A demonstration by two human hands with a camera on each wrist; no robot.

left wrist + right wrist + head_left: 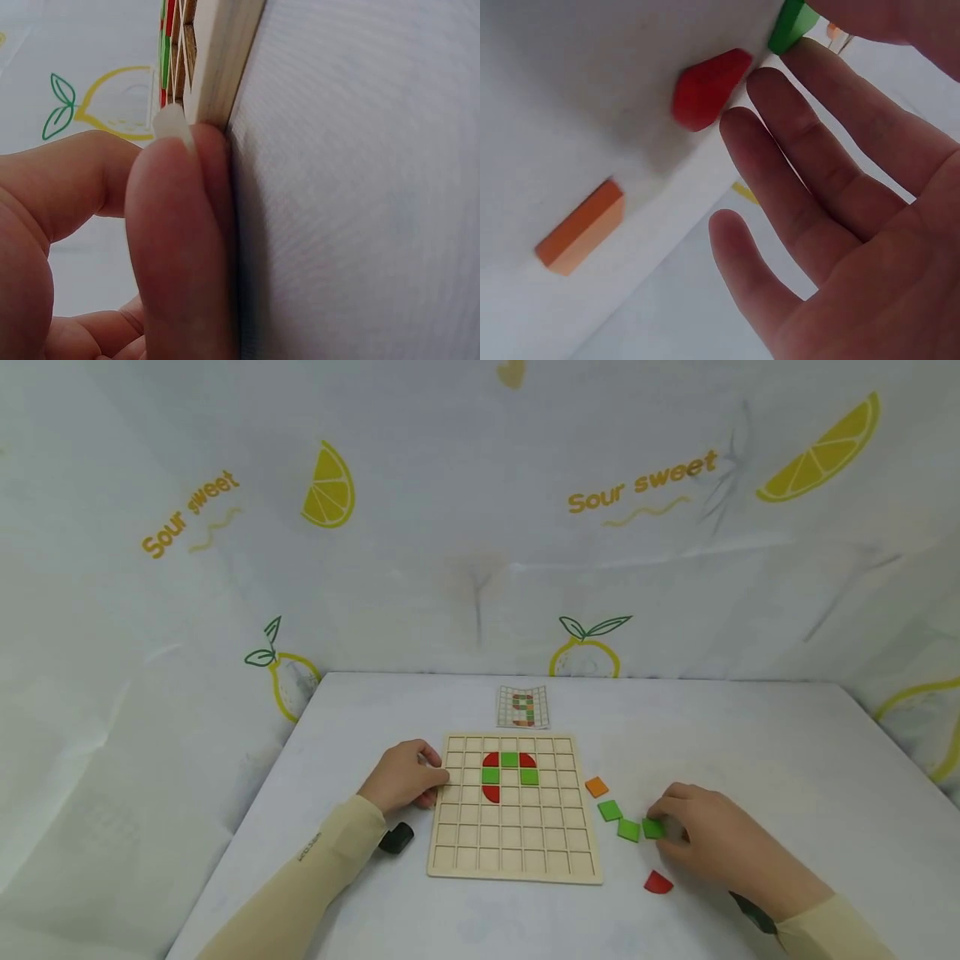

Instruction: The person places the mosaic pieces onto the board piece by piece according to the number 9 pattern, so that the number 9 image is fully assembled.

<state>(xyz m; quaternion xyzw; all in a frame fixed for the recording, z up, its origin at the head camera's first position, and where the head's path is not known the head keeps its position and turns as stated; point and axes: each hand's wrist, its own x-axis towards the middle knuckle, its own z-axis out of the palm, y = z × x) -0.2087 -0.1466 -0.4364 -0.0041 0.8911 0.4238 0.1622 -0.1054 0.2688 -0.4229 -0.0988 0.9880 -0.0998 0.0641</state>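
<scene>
Head view, right grip (pixel 705 827) pinching green square (pixel 652 830), left grip (pixel 402 776) holding gridded wooden board (pixel 511 838)

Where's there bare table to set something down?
Two patches of table look bare: far right, from the card to the right edge, and far left, between the card and left hand. It's crowded between the board and right hand, with loose tiles.

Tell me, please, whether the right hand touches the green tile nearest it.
Touching: in the right wrist view, the right hand has fingers against the green tile.
</scene>
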